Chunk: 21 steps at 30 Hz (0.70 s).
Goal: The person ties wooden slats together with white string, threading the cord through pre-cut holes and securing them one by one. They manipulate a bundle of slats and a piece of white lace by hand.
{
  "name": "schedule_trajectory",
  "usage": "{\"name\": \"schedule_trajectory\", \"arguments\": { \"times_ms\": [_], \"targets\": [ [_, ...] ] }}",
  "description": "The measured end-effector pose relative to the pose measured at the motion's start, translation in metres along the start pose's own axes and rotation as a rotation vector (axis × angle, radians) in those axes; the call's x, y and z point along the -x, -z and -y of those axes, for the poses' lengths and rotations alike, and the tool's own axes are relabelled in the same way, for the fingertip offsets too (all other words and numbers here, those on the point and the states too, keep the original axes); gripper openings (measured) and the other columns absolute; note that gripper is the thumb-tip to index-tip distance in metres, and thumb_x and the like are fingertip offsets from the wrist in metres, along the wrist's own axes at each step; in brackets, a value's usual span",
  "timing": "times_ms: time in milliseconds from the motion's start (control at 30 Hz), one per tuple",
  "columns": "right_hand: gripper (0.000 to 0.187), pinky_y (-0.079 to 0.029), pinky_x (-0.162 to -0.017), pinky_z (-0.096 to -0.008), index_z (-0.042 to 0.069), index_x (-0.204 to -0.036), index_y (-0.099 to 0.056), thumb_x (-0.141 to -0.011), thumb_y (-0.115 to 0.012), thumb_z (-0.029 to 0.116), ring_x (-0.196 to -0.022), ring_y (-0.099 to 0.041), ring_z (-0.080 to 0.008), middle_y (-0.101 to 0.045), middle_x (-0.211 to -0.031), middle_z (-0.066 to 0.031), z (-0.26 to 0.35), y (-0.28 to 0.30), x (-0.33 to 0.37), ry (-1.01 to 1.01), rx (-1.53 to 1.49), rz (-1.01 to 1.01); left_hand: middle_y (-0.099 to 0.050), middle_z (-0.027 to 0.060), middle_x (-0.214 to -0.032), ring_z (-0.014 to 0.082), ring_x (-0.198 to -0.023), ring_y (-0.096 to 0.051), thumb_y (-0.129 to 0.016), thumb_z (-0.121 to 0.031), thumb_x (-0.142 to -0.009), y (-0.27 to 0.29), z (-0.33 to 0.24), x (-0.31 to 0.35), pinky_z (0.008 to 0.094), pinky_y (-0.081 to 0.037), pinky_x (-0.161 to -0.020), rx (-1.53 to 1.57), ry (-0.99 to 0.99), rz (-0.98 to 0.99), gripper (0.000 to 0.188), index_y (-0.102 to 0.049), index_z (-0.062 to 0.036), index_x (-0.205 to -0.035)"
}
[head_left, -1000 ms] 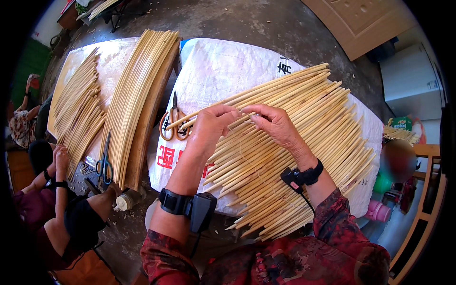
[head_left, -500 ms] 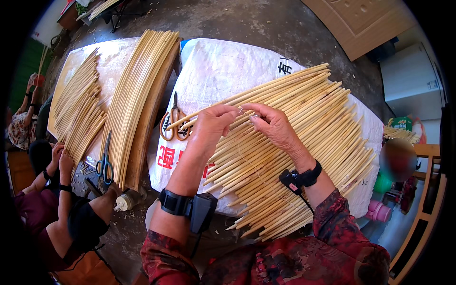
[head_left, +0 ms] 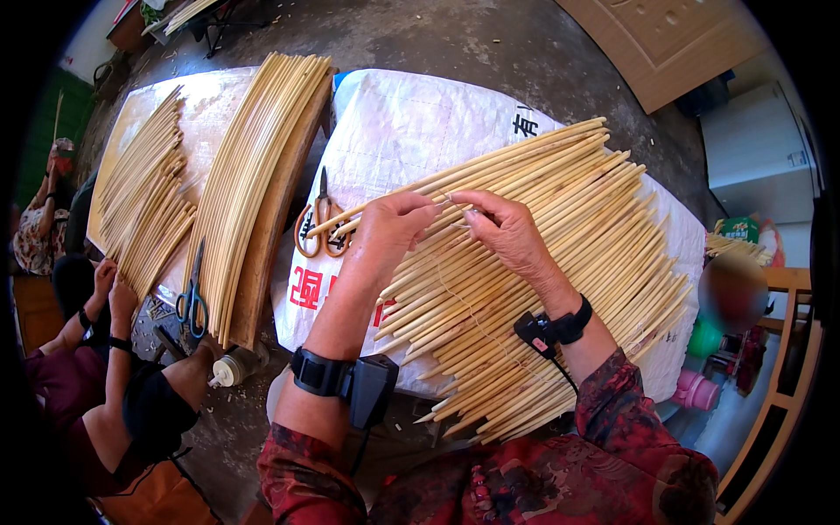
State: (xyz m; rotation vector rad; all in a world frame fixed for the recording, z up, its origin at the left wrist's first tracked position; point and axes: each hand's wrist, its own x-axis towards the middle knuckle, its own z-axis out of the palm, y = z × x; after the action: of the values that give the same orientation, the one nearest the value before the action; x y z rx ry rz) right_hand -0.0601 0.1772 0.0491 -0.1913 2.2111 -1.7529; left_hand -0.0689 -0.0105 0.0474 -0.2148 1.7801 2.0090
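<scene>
Bamboo sticks lie fanned in a broad mat over the white sack-covered bench, reaching its right and near edges. Left hand and right hand meet at the mat's far-left part, fingertips curled shut and pinching a thin string that trails down across the sticks. Orange-handled scissors rest just left of the left hand. Blue-handled scissors lie on the neighbouring bench's near edge.

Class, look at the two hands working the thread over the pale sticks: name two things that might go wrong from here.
The thin thread pinched between the left hand and right hand might slip or snap, loosening the sticks. The orange-handled scissors lie just beside the left hand, blades pointing away; a sideways reach could knock them or catch a finger.
</scene>
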Motion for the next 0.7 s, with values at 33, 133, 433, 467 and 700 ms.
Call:
{"name": "schedule_trajectory", "arguments": {
  "times_ms": [33,133,433,467,700],
  "targets": [
    [0.029,-0.044,-0.062,-0.0189,0.005,-0.115,-0.058,-0.087,-0.052,0.007,-0.066,-0.049,-0.0046,-0.060,-0.085,0.0007,0.001,0.001,0.001,-0.040,-0.043,0.002,-0.051,-0.0033,-0.060,0.0041,-0.052,-0.043,-0.062,-0.016,-0.083,0.001,0.002,-0.001,0.0183,-0.033,-0.049,-0.027,0.003,-0.018,0.014,-0.065,-0.0020,-0.086],
    [0.029,-0.045,-0.063,-0.0188,0.005,-0.114,-0.059,-0.087,-0.052,0.006,-0.068,-0.050,-0.0046,-0.061,-0.087,0.0001,0.000,0.004,0.003,-0.048,-0.039,0.024,-0.051,-0.0031,-0.060,0.0046,-0.052,-0.044,-0.063,-0.016,-0.082,0.003,0.003,-0.001,0.0186,-0.033,-0.049,-0.030,0.019,-0.038,0.014,-0.064,-0.0025,-0.084],
    [0.026,-0.046,-0.078,-0.0238,0.004,-0.111,-0.060,-0.086,-0.053,0.007,-0.087,-0.060,-0.0130,-0.065,-0.098,-0.0071,0.001,0.002,0.005,0.062,0.102,0.046,-0.051,-0.0020,-0.060,0.0057,-0.052,-0.044,-0.060,-0.014,-0.084,0.002,0.004,-0.002,0.0189,-0.037,-0.050,0.095,0.031,0.003,0.012,-0.063,-0.0022,-0.083],
    [0.026,-0.046,-0.078,-0.0238,0.004,-0.111,-0.060,-0.086,-0.052,0.007,-0.087,-0.060,-0.0130,-0.065,-0.098,-0.0071,0.001,0.002,0.006,0.045,0.092,0.048,-0.051,-0.0020,-0.060,0.0056,-0.052,-0.044,-0.059,-0.014,-0.085,0.001,0.004,-0.002,0.0188,-0.037,-0.050,0.100,0.024,0.001,0.012,-0.063,-0.0021,-0.084],
    [0.027,-0.046,-0.081,-0.0241,0.005,-0.112,-0.060,-0.086,-0.052,0.007,-0.089,-0.060,-0.0130,-0.065,-0.100,-0.0076,-0.001,0.003,0.005,0.035,0.049,0.068,-0.051,-0.0027,-0.060,0.0050,-0.052,-0.043,-0.058,-0.014,-0.086,0.001,0.002,-0.002,0.0177,-0.036,-0.049,0.093,0.021,0.012,0.012,-0.064,-0.0027,-0.084]
  ]
}}
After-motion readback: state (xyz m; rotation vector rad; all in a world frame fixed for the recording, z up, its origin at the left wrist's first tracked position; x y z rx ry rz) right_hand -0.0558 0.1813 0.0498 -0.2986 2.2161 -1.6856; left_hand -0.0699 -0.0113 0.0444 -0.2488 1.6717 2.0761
